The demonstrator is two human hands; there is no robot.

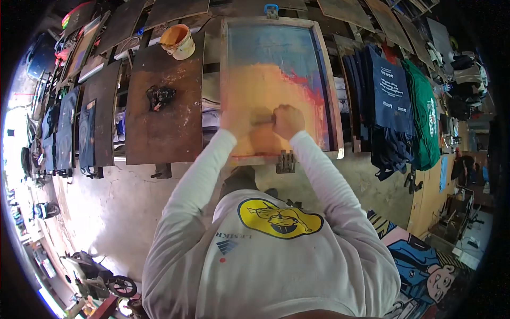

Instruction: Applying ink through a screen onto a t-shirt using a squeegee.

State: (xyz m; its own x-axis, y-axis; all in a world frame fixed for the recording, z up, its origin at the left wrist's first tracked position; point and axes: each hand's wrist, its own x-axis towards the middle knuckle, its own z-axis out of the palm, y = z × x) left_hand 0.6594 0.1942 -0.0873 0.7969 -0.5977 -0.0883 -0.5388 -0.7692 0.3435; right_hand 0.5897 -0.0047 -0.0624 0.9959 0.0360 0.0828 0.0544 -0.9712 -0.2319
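Observation:
A wooden-framed screen (271, 45) lies before me, coated with orange, pink and blue ink, with a metal clamp (285, 159) at its near edge and a blue clip (271, 11) at the far one. My right hand (288, 119) is closed, over the screen's orange middle, on something indistinct; a dark, blurred bar shape shows just left of it. My left hand (237, 118) is at the screen's left part, smeared by motion and blending into the orange, so its fingers cannot be made out.
Left is a stained board (159, 138) bearing an orange-smeared bucket (178, 47) and dark crumpled lump (160, 97). Right hang dark blue (392, 95) and green (422, 127) printed fabrics. More boards (101, 122) line the left. A motorbike (98, 282) and painted panel (425, 266) stand lower down.

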